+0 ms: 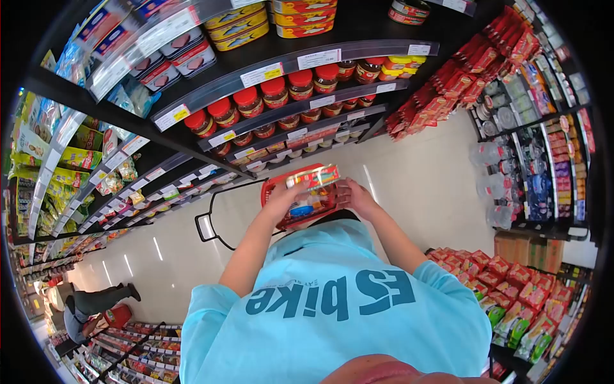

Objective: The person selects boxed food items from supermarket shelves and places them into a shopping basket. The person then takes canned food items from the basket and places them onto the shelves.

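Above a red shopping basket (263,192), my left hand (281,197) grips one end of a red, white and green packet (314,177). My right hand (355,197) is at the packet's other end, fingers spread and close to the basket's right side; whether its fingertips touch the packet is hard to tell. Several goods lie inside the basket, among them a blue item (301,210). The basket's black handle (208,214) stretches out to the left over the floor.
Shelves hold red-lidded jars (274,92) and yellow cans (239,29). Red packets (448,86) hang at the shelf end. Water bottles (497,185) stand at the right, stacked red packs (511,281) at the lower right. Another person (96,304) is at the lower left.
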Available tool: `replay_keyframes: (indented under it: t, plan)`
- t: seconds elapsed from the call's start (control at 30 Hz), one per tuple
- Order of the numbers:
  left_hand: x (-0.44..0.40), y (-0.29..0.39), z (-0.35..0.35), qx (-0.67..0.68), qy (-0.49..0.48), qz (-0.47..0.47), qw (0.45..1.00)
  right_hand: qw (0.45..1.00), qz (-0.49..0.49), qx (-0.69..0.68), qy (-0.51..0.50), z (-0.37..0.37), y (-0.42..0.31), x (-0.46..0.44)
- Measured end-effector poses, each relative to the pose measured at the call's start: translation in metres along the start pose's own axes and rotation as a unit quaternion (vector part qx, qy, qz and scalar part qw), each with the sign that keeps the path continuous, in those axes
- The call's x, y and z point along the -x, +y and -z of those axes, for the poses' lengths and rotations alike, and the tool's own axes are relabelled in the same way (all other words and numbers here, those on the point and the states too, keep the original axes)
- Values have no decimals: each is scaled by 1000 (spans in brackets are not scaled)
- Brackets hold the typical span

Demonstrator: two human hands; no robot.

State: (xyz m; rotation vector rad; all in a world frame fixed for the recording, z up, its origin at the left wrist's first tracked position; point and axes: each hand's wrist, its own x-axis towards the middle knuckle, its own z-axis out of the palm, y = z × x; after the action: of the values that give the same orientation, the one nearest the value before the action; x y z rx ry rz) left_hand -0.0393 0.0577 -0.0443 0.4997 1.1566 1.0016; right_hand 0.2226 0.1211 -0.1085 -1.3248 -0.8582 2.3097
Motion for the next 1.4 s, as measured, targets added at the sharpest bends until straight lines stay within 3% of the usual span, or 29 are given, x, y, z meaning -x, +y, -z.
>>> replay_keyframes:
  t: [0.03, 0.1, 0.3, 0.47, 0.7, 0.83, 0.87, 0.9, 1.03, 1.07, 1.2, 1.4]
  plan:
    - [-17, 9, -3, -14, -23, 17, 999, 1000, -7, -4, -5, 13, -5, -1]
    - [-36, 48, -33, -32, -20, -45, 998, 997, 50, 55, -16, 35, -22, 1]
    - [-103, 172, -129, -118, -19, -178, 977, 993, 78, 78, -53, 105, -76, -8]
    - [-181, 224, -168, -127, -48, -247, 959, 990, 88, 85, -64, 149, -102, -24]
    - [-243, 287, -229, 3, -135, -302, 944, 991, 78, 71, -78, 196, -116, -36]
    - [-291, 319, -252, -80, -141, -382, 910, 992, 79, 62, -71, 212, -117, -34]
    - [-300, 330, -264, 25, -149, -338, 929, 992, 82, 65, -71, 214, -119, -33]
    - [-314, 340, -272, 8, -188, -337, 923, 991, 86, 69, -72, 216, -121, -32]
    - [-370, 365, -288, -72, -186, -417, 887, 991, 93, 67, -69, 222, -125, -31]
    - [-380, 364, -292, -94, -130, -441, 883, 990, 102, 63, -72, 222, -126, -30]
    - [-401, 363, -296, -214, -105, -366, 900, 989, 118, 48, -80, 227, -120, -28]
    - [-392, 371, -319, -295, -46, -434, 850, 989, 127, 18, -69, 227, -114, -16]
